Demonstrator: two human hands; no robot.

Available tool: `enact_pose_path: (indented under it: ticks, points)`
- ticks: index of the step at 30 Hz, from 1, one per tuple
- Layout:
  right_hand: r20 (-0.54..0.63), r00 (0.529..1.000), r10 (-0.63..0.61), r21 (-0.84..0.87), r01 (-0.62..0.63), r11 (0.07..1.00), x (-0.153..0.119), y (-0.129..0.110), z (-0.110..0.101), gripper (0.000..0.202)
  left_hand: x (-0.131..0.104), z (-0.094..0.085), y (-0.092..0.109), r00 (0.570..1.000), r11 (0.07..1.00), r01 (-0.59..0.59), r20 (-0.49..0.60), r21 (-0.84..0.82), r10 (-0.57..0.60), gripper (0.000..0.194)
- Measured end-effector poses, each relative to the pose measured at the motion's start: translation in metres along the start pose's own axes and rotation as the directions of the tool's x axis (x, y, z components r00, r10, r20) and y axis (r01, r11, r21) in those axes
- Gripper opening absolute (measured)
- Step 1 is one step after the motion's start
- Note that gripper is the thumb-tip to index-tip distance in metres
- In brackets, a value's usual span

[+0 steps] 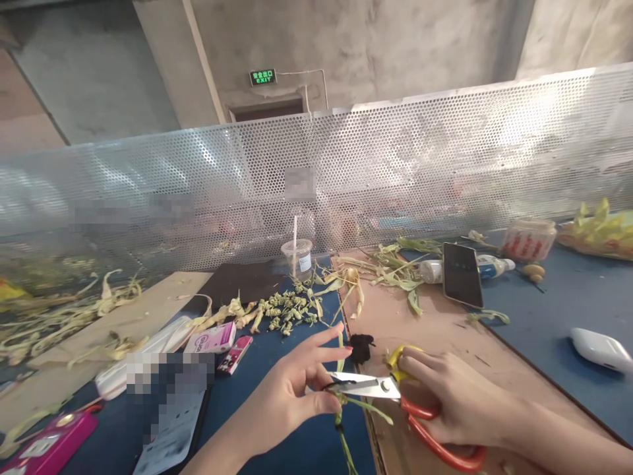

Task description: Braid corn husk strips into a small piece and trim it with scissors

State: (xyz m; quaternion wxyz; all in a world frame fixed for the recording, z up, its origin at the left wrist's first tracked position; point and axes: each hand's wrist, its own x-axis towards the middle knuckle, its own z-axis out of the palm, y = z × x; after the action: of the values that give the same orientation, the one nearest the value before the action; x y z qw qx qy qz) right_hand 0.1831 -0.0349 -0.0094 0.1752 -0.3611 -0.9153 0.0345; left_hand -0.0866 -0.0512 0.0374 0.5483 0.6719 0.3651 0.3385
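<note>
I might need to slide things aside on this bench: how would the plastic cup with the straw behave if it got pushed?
The plastic cup looks clear, thin-walled and nearly empty, so it is probably light. Standing upright, with the straw rising well above its rim, a shove up high would likely tip it rather than slide it. On its side it would probably roll among the plant scraps.

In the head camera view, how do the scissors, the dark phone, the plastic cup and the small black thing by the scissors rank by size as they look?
Largest to smallest, as they appear:
1. scissors, though nearest the camera, so partly enlarged
2. dark phone
3. plastic cup, farther back, so its rank against the phone is unsure
4. small black thing
</note>
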Motion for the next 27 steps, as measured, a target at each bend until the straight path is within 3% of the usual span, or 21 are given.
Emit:
enact_pose_path:
  ticks: [4, 6, 8, 10, 12, 15, 27]
  points:
    - [-0.046, 0.997, 0.057, 0.067, -0.054, 0.996, -0.002, 0.001, -0.003, 0.022, 0.002, -0.004, 0.004, 1.000, 1.000, 0.025, -0.018, 0.000, -0.025, 0.054]
    - [-0.078, 0.984, 0.162, 0.214, -0.142, 0.966, 0.000, 0.001, -0.003, 0.016, 0.003, -0.005, 0.004, 0.997, 0.998, 0.057, -0.047, 0.024, -0.056, 0.059]
    - [-0.077, 0.951, 0.298, 0.481, -0.227, 0.847, 0.005, -0.004, -0.003, 0.014, 0.004, -0.003, 0.002, 0.996, 0.997, 0.067, -0.062, 0.040, -0.065, 0.059]
    - [-0.023, 0.921, 0.389, 0.742, -0.245, 0.624, 0.011, -0.013, -0.003, 0.020, 0.003, 0.004, 0.000, 0.996, 0.996, 0.067, -0.059, 0.052, -0.064, 0.058]
    - [0.065, 0.925, 0.374, 0.863, -0.240, 0.445, 0.016, -0.023, -0.004, 0.027, 0.002, 0.012, -0.002, 0.995, 0.992, 0.095, -0.034, 0.081, -0.093, 0.059]
    - [0.142, 0.925, 0.351, 0.914, -0.259, 0.313, 0.019, -0.034, -0.004, 0.031, 0.000, 0.022, -0.003, 0.991, 0.982, 0.130, -0.011, 0.136, -0.130, 0.059]
    - [0.118, 0.972, 0.202, 0.973, -0.154, 0.171, 0.015, -0.033, 0.009, 0.025, 0.000, 0.033, 0.000, 0.991, 0.955, 0.130, -0.010, 0.266, -0.132, 0.052]
